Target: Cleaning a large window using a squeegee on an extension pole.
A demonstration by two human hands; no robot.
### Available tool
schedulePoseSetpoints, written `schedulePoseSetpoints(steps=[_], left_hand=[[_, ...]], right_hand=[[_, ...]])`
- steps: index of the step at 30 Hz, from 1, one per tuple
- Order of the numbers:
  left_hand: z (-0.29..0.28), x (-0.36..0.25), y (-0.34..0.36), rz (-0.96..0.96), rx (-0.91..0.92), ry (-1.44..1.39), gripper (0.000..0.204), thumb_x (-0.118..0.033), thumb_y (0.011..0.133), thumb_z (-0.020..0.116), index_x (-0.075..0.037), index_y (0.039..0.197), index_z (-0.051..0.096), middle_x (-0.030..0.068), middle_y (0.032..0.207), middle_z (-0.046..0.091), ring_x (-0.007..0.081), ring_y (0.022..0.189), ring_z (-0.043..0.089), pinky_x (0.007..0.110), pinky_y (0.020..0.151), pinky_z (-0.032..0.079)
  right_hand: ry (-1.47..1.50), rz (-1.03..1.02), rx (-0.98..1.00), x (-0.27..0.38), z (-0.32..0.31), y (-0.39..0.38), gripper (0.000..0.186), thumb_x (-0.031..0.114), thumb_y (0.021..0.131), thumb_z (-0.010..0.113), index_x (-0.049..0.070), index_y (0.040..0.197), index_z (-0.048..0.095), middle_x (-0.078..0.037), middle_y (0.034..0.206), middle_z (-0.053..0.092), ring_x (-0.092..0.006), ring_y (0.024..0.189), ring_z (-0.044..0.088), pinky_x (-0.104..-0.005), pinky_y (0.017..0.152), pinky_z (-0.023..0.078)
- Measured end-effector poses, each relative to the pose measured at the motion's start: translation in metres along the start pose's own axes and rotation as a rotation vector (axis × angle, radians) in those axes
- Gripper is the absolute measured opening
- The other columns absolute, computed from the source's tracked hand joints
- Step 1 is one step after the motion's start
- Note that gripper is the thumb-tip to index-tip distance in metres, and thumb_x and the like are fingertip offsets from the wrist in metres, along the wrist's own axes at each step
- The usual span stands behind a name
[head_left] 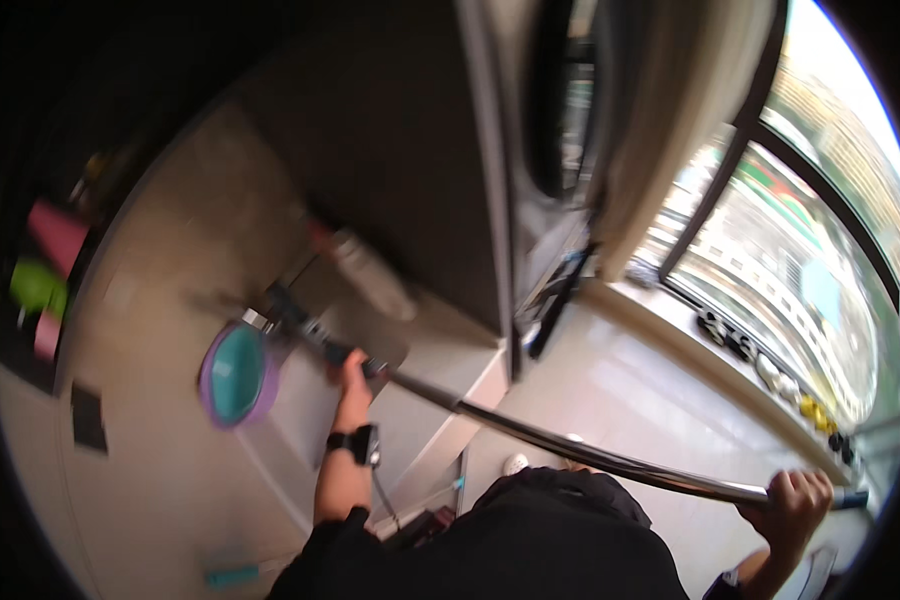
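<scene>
A long shiny metal pole (570,446) slants across in front of my body, its far left end a dark grey fitting (288,302) blurred by motion. My left hand (352,374), with a black watch on the wrist, is closed round the pole just below that fitting. Out at the right, my right hand (798,502) grips the pole near its dark end cap. Past the fitting, nested teal and purple basins (238,375) hang or stand close by; which of the two cannot be told. A pale bottle-shaped thing (370,272) with a reddish end lies above my left hand.
A tall dark panel (390,130) rises ahead, beside a front-loading machine with a round dark door (555,110). To the right, a large window (790,260) has dumbbells (725,335) and other small items along its sill. A pale ledge (460,385) juts out by the pole.
</scene>
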State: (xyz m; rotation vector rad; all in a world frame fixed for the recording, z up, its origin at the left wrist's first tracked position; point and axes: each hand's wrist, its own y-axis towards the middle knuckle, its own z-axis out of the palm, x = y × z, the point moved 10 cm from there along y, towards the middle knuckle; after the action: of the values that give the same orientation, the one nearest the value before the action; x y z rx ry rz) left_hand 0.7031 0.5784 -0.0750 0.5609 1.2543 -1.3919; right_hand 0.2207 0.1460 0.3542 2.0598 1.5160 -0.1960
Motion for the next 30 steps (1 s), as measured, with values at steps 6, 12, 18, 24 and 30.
schedulePoseSetpoints(steps=[6,12,18,24,30], left_hand=[[0.186,0.053,0.012,-0.027,0.456,0.003,0.03,-0.02,0.075,0.06,-0.006,0.101,0.055,0.0071,0.098,0.055,0.0238,0.093,0.054,0.048,0.086,0.044],[0.4,0.118,-0.05,-0.131,0.767,-0.042,0.031,-0.023,0.076,0.059,-0.007,0.102,0.055,0.0071,0.102,0.054,0.0238,0.096,0.052,0.047,0.088,0.041],[0.45,0.106,-0.063,-0.114,0.757,-0.081,0.032,-0.026,0.077,0.057,-0.008,0.104,0.054,0.007,0.105,0.053,0.0239,0.1,0.05,0.047,0.09,0.038],[0.422,0.095,-0.052,-0.07,0.601,-0.107,0.034,-0.029,0.078,0.055,-0.009,0.105,0.054,0.007,0.109,0.052,0.0239,0.104,0.048,0.047,0.093,0.035],[0.356,0.103,-0.074,-0.027,0.371,-0.155,0.035,-0.032,0.079,0.054,-0.01,0.106,0.053,0.007,0.113,0.051,0.024,0.108,0.046,0.047,0.095,0.033]], right_hand=[[0.089,-0.053,0.095,0.021,0.008,0.022,0.052,0.061,0.066,0.064,0.015,0.053,0.042,0.001,0.047,0.041,-0.0161,0.043,0.049,-0.0281,0.046,0.038],[0.047,0.025,0.112,0.015,0.013,-0.013,0.052,0.059,0.072,0.06,0.016,0.05,0.042,0.002,0.042,0.043,-0.0147,0.041,0.054,-0.0246,0.045,0.04],[0.114,0.035,0.202,-0.004,0.045,-0.032,0.052,0.06,0.073,0.059,0.015,0.051,0.044,0.0,0.043,0.048,-0.0175,0.043,0.057,-0.0268,0.045,0.043],[0.11,0.036,0.199,-0.05,0.06,-0.034,0.053,0.061,0.068,0.062,0.014,0.052,0.045,-0.001,0.044,0.05,-0.0188,0.044,0.058,-0.0282,0.045,0.044],[0.158,0.008,0.143,-0.09,0.086,-0.044,0.051,0.059,0.068,0.063,0.014,0.052,0.045,-0.001,0.045,0.051,-0.0189,0.044,0.059,-0.0285,0.046,0.045]])
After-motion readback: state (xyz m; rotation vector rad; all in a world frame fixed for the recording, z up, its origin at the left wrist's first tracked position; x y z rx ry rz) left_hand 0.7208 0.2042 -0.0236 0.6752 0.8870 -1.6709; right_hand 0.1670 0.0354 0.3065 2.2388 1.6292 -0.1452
